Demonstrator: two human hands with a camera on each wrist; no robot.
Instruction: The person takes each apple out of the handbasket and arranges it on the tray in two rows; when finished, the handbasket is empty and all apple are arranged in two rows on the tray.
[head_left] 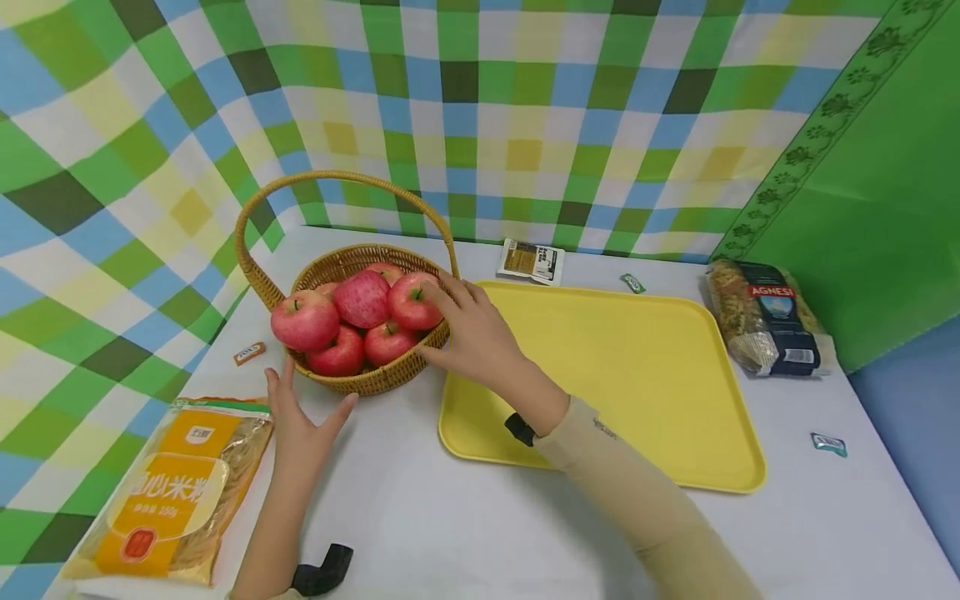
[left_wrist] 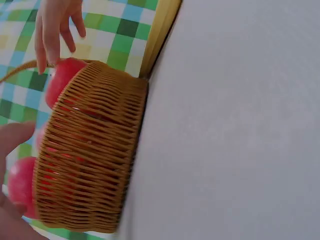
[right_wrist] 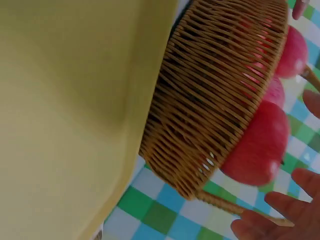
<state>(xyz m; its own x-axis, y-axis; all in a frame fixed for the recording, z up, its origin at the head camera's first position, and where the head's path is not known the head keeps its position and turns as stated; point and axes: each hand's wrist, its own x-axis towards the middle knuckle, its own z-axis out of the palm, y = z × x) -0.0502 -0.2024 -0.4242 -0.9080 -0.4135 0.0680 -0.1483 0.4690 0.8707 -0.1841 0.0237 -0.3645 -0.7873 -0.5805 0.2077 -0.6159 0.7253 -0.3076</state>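
Note:
A wicker basket point(head_left: 367, 385) with a tall arched handle point(head_left: 341, 176) stands at the back left, heaped with several red apples point(head_left: 362, 300). My right hand point(head_left: 483, 337) reaches in at the basket's right rim, fingers spread beside the rightmost apple point(head_left: 414, 301). In the right wrist view those fingers point(right_wrist: 287, 207) lie near that apple point(right_wrist: 260, 145), with a gap between. At the front left of the basket, my left hand point(head_left: 302, 429) is raised with thumb and fingers apart, close to the left apple point(head_left: 305, 321). Neither hand holds anything.
A yellow tray point(head_left: 622, 375) lies right of the basket under my right forearm. An orange noodle packet point(head_left: 168, 492) is at front left. Pasta bag point(head_left: 772, 317), small flat pouch point(head_left: 530, 262) and small wrapped candies point(head_left: 249, 353) lie around. Checked cloth point(head_left: 525, 108) hangs behind.

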